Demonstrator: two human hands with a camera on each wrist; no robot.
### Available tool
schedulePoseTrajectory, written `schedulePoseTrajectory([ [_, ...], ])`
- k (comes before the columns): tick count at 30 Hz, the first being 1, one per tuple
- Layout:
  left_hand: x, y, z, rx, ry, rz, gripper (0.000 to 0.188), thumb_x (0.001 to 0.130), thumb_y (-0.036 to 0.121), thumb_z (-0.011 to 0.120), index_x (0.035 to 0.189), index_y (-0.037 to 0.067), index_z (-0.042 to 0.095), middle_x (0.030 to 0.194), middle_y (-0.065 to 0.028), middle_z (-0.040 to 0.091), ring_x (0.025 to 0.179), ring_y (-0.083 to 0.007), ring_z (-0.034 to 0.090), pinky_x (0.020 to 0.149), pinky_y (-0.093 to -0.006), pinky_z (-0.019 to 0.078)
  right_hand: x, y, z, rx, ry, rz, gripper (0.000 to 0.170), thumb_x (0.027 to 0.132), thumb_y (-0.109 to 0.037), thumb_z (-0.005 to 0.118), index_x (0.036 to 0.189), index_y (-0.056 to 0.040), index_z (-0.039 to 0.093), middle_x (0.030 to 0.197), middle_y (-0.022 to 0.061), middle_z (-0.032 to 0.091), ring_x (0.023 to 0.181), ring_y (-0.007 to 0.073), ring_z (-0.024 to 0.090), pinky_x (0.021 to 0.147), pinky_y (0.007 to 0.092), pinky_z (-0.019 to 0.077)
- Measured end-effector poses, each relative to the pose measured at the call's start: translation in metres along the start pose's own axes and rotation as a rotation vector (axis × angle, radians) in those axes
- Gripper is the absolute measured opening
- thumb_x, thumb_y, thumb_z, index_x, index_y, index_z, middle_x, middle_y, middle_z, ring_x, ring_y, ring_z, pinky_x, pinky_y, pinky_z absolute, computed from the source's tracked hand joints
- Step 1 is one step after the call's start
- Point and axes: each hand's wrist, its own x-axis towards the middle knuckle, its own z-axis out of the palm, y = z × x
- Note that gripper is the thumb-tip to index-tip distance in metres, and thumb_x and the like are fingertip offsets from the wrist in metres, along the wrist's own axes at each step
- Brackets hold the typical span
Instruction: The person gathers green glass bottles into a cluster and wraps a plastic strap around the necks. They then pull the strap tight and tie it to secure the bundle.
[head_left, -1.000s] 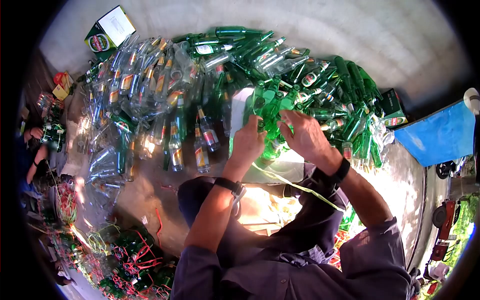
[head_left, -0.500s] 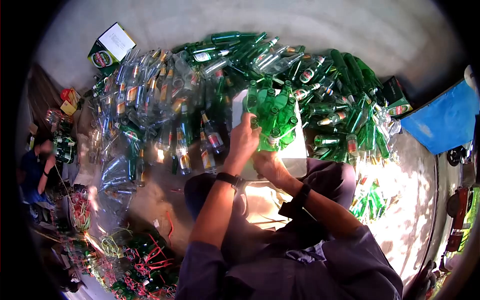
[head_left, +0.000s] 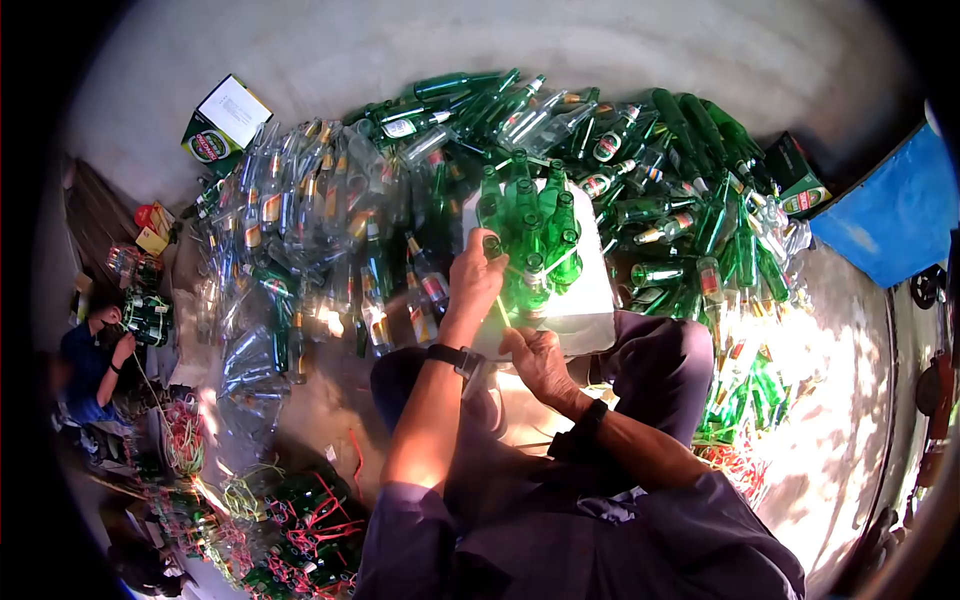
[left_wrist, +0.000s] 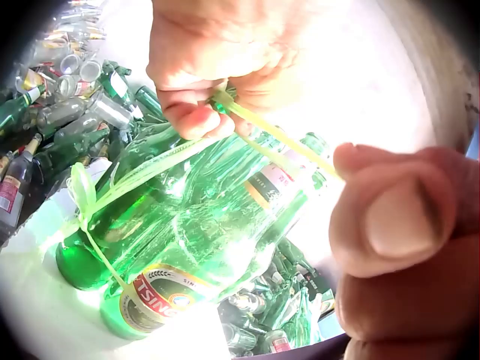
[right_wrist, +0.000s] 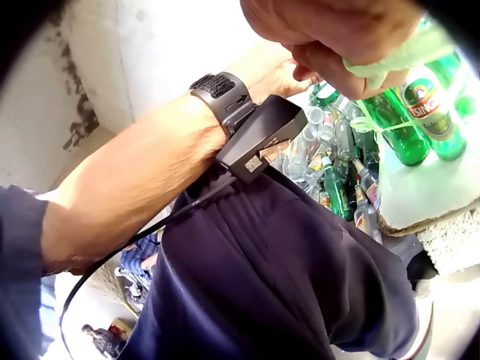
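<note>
A bundle of several green beer bottles (head_left: 533, 235) stands upright on a white slab (head_left: 590, 318) before the person's lap. Yellow-green plastic strap (left_wrist: 281, 139) runs round the bottles, knotted at one side in the left wrist view. The left hand (head_left: 474, 282) grips the neck of the near-left bottle, its fingers curled over the strap there. Nearer the body, the right hand (head_left: 545, 365) pinches the strap's free length between thumb and fingers, with the strap taut between both hands. A red-and-white beer label (left_wrist: 161, 300) shows low on one bottle.
Loose clear bottles (head_left: 300, 200) lie heaped on the left, green ones (head_left: 690, 190) on the right, against a wall. Strapped bundles with red strap (head_left: 310, 525) sit at lower left. Another person (head_left: 95, 360) works at far left. A blue panel (head_left: 880, 215) stands at right.
The right hand has come from the right side of the bottle tops down toward the lap, drawing the strap. The left hand stays at the near-left bottle's neck.
</note>
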Motion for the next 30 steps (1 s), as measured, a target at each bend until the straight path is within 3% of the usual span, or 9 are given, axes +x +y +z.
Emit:
schedulePoseTrajectory([
  [4,0.000,0.005,0.002,0.017,0.005,0.000,0.033,0.090,0.013,0.073,0.116,0.011,0.053,0.062,-0.0147,0.055,0.056,-0.0311,0.059,0.055,-0.0459,0.0424,-0.001,0.016,-0.001,0.086,0.053,-0.058,0.039,0.103,-0.025,0.055,0.079,0.0032,0.070,0.064,0.0145,0.064,0.061,0.0188,0.058,0.062,0.0359,0.0484],
  [6,0.000,0.012,0.001,0.021,-0.041,-0.120,0.033,0.088,0.012,0.072,0.115,0.009,0.053,0.091,-0.0216,0.070,0.088,-0.0447,0.068,0.074,-0.0497,0.0517,-0.002,0.020,-0.005,0.079,0.081,-0.066,0.040,0.104,-0.025,0.054,0.079,0.0033,0.069,0.065,0.0147,0.065,0.061,0.0200,0.060,0.063,0.0368,0.0492],
  [7,0.001,0.011,0.001,0.022,-0.041,-0.120,0.033,0.088,0.012,0.072,0.115,0.009,0.053,0.091,-0.0216,0.070,0.088,-0.0447,0.068,0.074,-0.0497,0.0517,-0.002,0.021,-0.008,0.080,0.080,-0.066,0.040,0.104,-0.025,0.054,0.079,0.0033,0.069,0.065,0.0147,0.065,0.061,0.0200,0.060,0.063,0.0368,0.0492],
  [10,0.005,-0.002,0.005,0.031,-0.042,-0.126,0.032,0.088,0.013,0.071,0.115,0.009,0.054,0.091,-0.0210,0.070,0.087,-0.0440,0.068,0.074,-0.0493,0.0513,-0.004,0.026,-0.020,-0.036,0.052,-0.040,0.041,0.104,-0.026,0.053,0.080,0.0037,0.069,0.067,0.0156,0.067,0.062,0.0236,0.063,0.065,0.0390,0.0506],
  [12,0.008,-0.008,0.009,-0.055,-0.013,-0.068,0.030,0.090,0.007,0.070,0.114,0.008,0.053,0.071,-0.0107,0.061,0.054,-0.0224,0.060,0.053,-0.0390,0.0459,-0.006,0.030,-0.018,-0.038,0.057,-0.060,0.042,0.104,-0.027,0.053,0.080,0.0036,0.069,0.067,0.0157,0.067,0.062,0.0236,0.062,0.065,0.0391,0.0504],
  [22,0.004,0.006,0.005,-0.205,-0.078,-0.222,0.025,0.091,0.003,0.067,0.112,0.006,0.052,0.083,-0.0092,0.064,0.052,-0.0160,0.060,0.048,-0.0345,0.0471,-0.031,0.017,-0.011,-0.032,0.029,0.045,0.043,0.106,-0.029,0.052,0.081,0.0028,0.067,0.068,0.0188,0.065,0.064,0.0305,0.063,0.064,0.0425,0.0488],
  [23,0.005,0.005,0.005,-0.189,-0.080,-0.203,0.026,0.092,0.003,0.066,0.112,0.007,0.052,0.083,-0.0090,0.064,0.051,-0.0157,0.059,0.047,-0.0341,0.0466,-0.028,0.023,-0.013,-0.031,0.027,0.042,0.043,0.106,-0.029,0.052,0.081,0.0028,0.067,0.068,0.0188,0.065,0.064,0.0305,0.063,0.064,0.0425,0.0488],
  [25,0.006,0.005,0.003,-0.176,-0.082,-0.181,0.026,0.092,0.003,0.066,0.113,0.007,0.052,0.083,-0.0089,0.064,0.051,-0.0155,0.059,0.046,-0.0337,0.0461,-0.021,0.028,-0.026,-0.110,0.070,-0.122,0.038,0.106,-0.023,0.057,0.081,0.0036,0.067,0.066,0.0087,0.065,0.064,0.0104,0.053,0.061,0.0335,0.0461],
  [30,0.003,0.009,0.002,-0.139,-0.085,-0.170,0.025,0.093,0.004,0.067,0.113,0.008,0.052,0.073,-0.0085,0.062,0.049,-0.0157,0.060,0.045,-0.0335,0.0452,0.003,-0.025,-0.088,-0.566,0.031,-0.536,0.030,0.095,-0.015,0.066,0.070,-0.0024,0.056,0.059,0.0195,0.057,0.052,0.0373,0.058,0.050,0.0423,0.0471],
])
